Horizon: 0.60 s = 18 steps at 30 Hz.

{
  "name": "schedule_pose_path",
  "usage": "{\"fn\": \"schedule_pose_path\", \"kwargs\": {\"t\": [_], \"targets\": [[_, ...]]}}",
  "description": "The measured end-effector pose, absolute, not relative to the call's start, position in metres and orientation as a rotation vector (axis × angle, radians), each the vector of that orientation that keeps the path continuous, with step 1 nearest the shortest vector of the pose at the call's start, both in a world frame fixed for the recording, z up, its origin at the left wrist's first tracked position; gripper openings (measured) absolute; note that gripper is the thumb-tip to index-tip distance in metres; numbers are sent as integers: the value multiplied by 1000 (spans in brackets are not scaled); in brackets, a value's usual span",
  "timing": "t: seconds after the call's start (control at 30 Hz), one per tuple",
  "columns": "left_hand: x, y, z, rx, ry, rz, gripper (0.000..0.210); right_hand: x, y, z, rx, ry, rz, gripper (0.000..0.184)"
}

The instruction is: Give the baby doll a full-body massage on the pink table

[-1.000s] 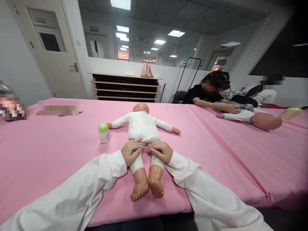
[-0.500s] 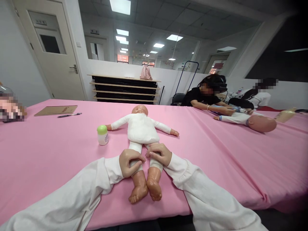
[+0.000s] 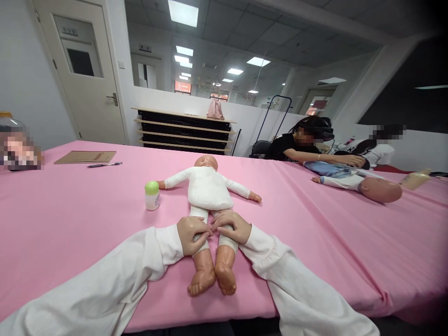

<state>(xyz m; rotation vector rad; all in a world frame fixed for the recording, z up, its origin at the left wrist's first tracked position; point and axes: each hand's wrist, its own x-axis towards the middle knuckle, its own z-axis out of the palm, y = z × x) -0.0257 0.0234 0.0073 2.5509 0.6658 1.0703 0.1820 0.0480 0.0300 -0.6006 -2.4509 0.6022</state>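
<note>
A baby doll (image 3: 210, 188) with a white cloth body lies on its back, its bare feet pointing toward me. My left hand (image 3: 193, 234) curves over the doll's leg on the left, thumb bent beneath the fingers. Over the other leg, my right hand (image 3: 234, 227) is wrapped in the same way. The fingertips of both hands come close together between the legs. Left of the doll, near its hand, stands a small bottle (image 3: 152, 196) with a green cap.
A pink cloth (image 3: 301, 261) covers the table. A brown notebook (image 3: 86, 157) and a pen (image 3: 105, 164) lie at the far left. On the right, a co-worker (image 3: 297, 144) leans over another doll (image 3: 380, 189), near a yellowish bottle (image 3: 416, 179).
My left hand has shifted slightly right along the leg, and its fingertips are nearer my right hand. The co-worker's arm has reached further over the other doll. The view has turned slightly.
</note>
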Motion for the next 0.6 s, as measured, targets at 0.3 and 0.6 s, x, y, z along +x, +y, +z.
{"fn": "schedule_pose_path", "kwargs": {"t": [0.3, 0.6], "targets": [[-19, 22, 8, 2559, 605, 1150, 23, 172, 55, 54, -901, -1916, 829, 37], [-21, 22, 5, 2496, 623, 1155, 21, 131, 164, 79, -1079, -2117, 263, 49]]}}
